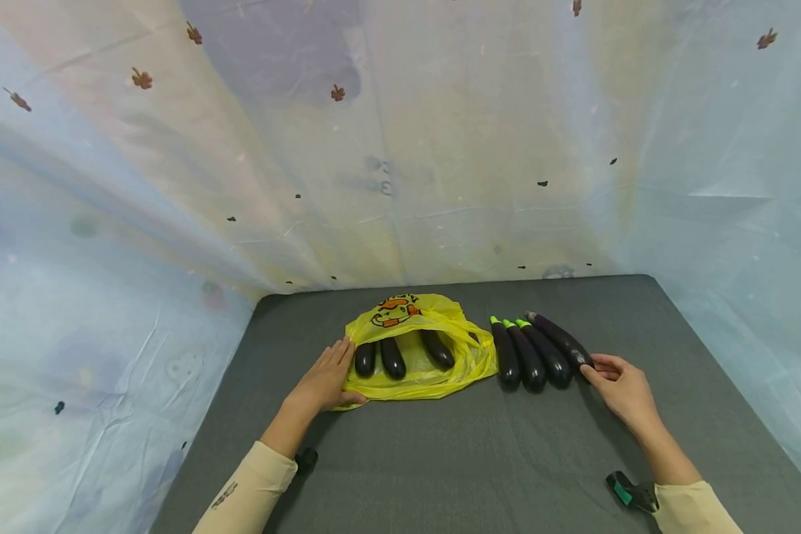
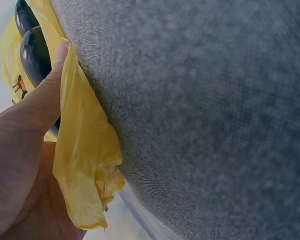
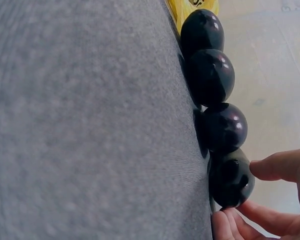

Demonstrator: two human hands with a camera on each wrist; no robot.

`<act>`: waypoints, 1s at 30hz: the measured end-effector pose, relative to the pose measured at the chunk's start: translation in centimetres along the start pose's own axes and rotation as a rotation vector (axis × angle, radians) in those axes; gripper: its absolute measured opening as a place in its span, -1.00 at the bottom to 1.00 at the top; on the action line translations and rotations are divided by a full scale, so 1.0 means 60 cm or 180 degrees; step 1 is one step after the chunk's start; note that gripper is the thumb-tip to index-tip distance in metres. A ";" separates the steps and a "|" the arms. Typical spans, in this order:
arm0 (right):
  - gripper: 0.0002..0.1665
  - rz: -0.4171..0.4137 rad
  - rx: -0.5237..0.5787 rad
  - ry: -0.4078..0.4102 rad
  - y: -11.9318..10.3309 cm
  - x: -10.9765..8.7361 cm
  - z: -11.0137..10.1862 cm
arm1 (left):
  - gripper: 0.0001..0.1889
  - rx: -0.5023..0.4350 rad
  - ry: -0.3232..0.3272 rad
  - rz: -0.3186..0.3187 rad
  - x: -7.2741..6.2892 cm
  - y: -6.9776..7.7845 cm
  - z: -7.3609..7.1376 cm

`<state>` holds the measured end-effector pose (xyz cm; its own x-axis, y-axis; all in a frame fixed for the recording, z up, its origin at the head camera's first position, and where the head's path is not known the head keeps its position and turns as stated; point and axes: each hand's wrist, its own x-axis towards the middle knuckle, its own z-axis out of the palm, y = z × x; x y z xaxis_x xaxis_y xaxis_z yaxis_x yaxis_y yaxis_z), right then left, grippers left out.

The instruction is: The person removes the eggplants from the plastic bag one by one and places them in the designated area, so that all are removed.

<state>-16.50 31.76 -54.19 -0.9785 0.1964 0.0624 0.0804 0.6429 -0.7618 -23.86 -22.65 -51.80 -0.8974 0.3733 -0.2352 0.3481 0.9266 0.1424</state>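
Pale sheeting [image 1: 474, 133] backs a grey tabletop [image 1: 427, 460]; outstretched left hand [image 1: 323, 378] touches a yellow bag [image 1: 414, 363], right hand [image 1: 619, 386] pinches the rightmost eggplant [image 1: 561, 339].

A dark grey table with a fabric-like surface [image 1: 427, 467] spread out on every side of the yellow bag [image 1: 411, 365], which lay directly on it. Just right of the bag, three eggplants [image 1: 526, 356] lay side by side on the surface. Farther right of the bag was a fourth eggplant [image 1: 561, 340]; whether it fully rested there was unclear.
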 end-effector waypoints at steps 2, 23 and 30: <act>-0.31 -0.0022 0.0008 0.0012 0.002 0.000 -0.001 | 0.24 0.0019 -0.0020 -0.0006 0.001 0.000 0.000; -0.42 -0.0502 -0.0046 0.0544 -0.044 0.004 0.015 | 0.24 0.0005 -0.0004 0.0021 -0.001 0.000 -0.002; -0.45 -0.0735 0.0039 0.0466 -0.076 0.000 0.034 | 0.24 0.0012 -0.0002 0.0017 -0.001 0.001 -0.002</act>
<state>-17.27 27.33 -52.05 -0.9328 0.1511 0.3273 -0.1449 0.6743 -0.7241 -23.82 -22.64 -51.66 -0.8954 0.3782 -0.2349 0.3538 0.9248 0.1399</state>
